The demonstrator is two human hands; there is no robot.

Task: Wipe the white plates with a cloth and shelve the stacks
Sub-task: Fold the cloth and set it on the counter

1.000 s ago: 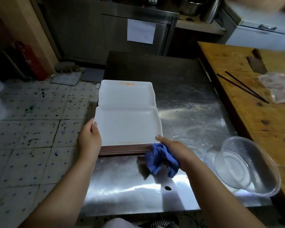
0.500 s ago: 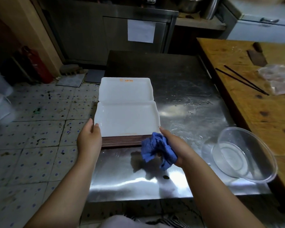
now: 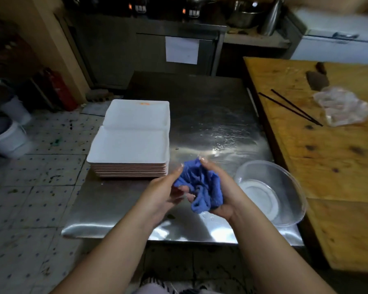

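Left hand (image 3: 165,193) comes off the plates (image 3: 130,145), joins right hand (image 3: 219,195) bunching the cloth (image 3: 200,187); drips could re-wet plates just left.

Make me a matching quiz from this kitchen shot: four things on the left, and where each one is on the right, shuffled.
Things:
1. blue cloth
2. white plates
3. clear bowl
4. black chopsticks

Places:
A. on the wooden table
B. stacked at the steel table's left edge
C. held between the left hand and right hand
D. at the steel table's right edge, near the front

Pairs: 1-C, 2-B, 3-D, 4-A
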